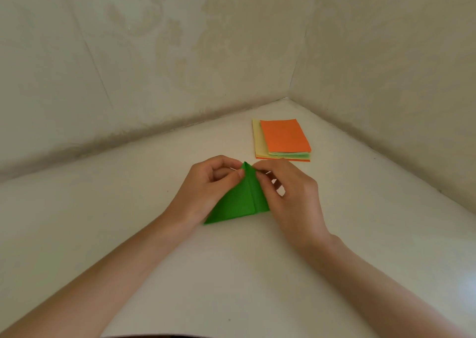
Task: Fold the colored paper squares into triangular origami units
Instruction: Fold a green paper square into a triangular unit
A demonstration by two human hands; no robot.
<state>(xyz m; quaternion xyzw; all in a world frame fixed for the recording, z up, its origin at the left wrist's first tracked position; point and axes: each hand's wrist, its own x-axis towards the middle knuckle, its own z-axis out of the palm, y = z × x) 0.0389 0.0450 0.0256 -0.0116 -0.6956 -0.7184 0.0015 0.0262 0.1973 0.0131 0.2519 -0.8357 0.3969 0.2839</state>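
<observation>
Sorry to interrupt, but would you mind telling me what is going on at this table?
A person is folding a green paper triangle with a centre crease on the white tabletop. The left hand pinches its top tip, and the right hand grips the right flap beside the tip. A stack of coloured paper sheets, orange on top, lies just beyond the hands, near the wall corner, with neither hand on it.

Soft dim daylight, faint shadows along the wall base, wide-angle bending at edges, slightly blurry
</observation>
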